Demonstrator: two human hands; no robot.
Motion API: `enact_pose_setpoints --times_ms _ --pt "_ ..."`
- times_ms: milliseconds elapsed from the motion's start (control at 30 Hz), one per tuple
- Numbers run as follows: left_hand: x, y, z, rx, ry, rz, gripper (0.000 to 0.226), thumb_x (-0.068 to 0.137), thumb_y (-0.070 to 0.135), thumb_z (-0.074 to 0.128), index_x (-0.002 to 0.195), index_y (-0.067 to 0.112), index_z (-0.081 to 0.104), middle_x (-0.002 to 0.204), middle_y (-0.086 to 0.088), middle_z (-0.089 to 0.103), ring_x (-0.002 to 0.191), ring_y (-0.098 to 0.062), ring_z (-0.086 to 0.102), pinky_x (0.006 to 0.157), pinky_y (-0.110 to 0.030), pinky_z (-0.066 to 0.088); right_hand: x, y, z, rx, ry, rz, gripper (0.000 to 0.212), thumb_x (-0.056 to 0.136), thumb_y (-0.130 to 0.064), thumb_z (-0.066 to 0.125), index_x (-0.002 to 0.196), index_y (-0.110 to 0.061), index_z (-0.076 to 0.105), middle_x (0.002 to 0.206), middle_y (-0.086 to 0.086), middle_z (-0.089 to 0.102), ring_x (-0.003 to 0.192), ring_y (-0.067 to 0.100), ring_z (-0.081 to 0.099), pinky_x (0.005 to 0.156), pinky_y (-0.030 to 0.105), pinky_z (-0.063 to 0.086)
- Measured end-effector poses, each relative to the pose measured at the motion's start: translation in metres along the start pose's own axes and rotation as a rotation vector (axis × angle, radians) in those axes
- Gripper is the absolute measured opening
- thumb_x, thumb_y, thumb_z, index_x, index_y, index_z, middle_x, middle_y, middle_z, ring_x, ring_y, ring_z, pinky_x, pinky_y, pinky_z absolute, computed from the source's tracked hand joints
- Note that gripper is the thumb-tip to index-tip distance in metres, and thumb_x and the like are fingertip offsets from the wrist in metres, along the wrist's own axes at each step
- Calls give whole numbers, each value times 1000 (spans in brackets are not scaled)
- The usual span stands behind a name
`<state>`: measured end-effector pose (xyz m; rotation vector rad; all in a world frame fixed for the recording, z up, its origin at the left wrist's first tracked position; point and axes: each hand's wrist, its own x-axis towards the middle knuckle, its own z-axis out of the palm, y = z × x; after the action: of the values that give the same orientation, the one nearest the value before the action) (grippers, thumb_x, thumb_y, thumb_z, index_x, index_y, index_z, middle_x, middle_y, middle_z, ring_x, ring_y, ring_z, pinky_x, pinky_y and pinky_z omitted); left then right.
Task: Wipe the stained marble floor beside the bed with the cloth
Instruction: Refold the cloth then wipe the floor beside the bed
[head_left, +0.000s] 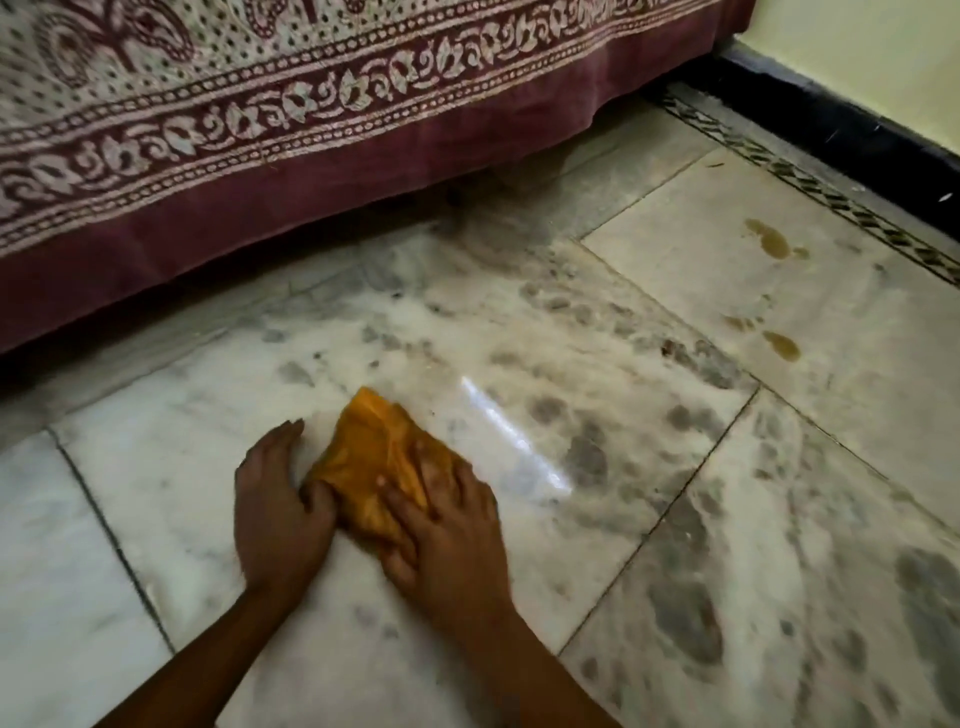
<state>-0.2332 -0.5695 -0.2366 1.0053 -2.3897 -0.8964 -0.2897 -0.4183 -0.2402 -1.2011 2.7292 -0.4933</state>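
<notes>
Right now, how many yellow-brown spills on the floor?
2, both on the right tile: far spill by the border, near spill by the joint. Specks beside each; bed may hide more.

You are in a bedroom in a home. A bed (156, 62) fills the upper left, draped in a maroon bedspread (322, 171) with a cream printed leaf border that hangs nearly to the floor (675, 467). The floor is white marble slabs with grey veins and thin joints. On the right a patterned inlay strip (810, 187) runs along black skirting (831, 119), below a pale painted wall (857, 52).
</notes>
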Motion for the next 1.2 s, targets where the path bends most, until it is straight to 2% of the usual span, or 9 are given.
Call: enact_pose_setpoints --times_ms 100,200,433,633,833,967,1067,1133,1200 --pt "-10 -8 -8 54 1 33 54 77 24 40 126 4 51 128 -16 52 117 -33 45 99 -42 35 -61 58 -19 -52 15 -104 58 72 -49 54 129 -41 50 146 -2 37 130 23 43 98 43 38" --pt "-21 -28 -21 113 1 -16 53 79 23 42 127 4 51 132 -14 50 121 -30 42 102 -37 32 -65 125 -55 -142 51 89 57 74 -50 47 129 -37 50 140 8 47 118 33 46 91 45 44" --pt "-20 -45 -25 230 -32 27 56 79 30 35 123 2 56 129 -17 52 119 -31 45 102 -39 31 150 112 -56 -159 30 547 59 92 -58 33 145 -35 24 154 14 15 131 42 30 108 51 26" --pt "-22 -49 -25 211 -46 15 56 83 26 35 133 2 46 132 -18 50 122 -32 44 103 -42 31 141 -38 22 -100 20 19 52 83 -49 45 133 -34 49 149 13 33 127 46 34 105 56 25" --pt "-21 -47 -28 203 -50 4 58 83 30 33 134 4 45 134 -16 50 123 -30 43 104 -39 29 -8 57 -15 -137 -7 -204 67 77 -52 46 141 -47 26 147 4 35 126 33 43 103 45 28" --pt "-21 -43 -29 239 -59 49 54 83 27 38 130 4 50 135 -13 50 127 -27 41 106 -36 27 10 143 -60 -238 45 258 65 81 -57 31 142 -35 33 150 17 28 127 41 36 102 53 33" --pt "-21 -44 -27 241 -60 36 50 82 20 46 129 4 52 137 -11 49 128 -25 39 107 -34 26 86 118 -53 -191 111 677 62 88 -54 36 145 -31 28 152 19 17 130 44 27 105 56 27" --pt "-23 -41 -27 237 -56 40 49 82 21 45 128 4 53 137 -12 49 128 -26 40 106 -35 27 112 74 -39 -184 85 690 62 91 -45 42 147 -28 22 154 21 10 133 46 23 106 56 23" --pt "-22 -41 -27 233 -44 40 49 82 23 42 125 2 56 135 -13 51 126 -28 43 105 -37 30 102 29 -16 -204 26 464 62 88 -44 43 145 -30 25 154 20 11 132 47 24 105 56 24"
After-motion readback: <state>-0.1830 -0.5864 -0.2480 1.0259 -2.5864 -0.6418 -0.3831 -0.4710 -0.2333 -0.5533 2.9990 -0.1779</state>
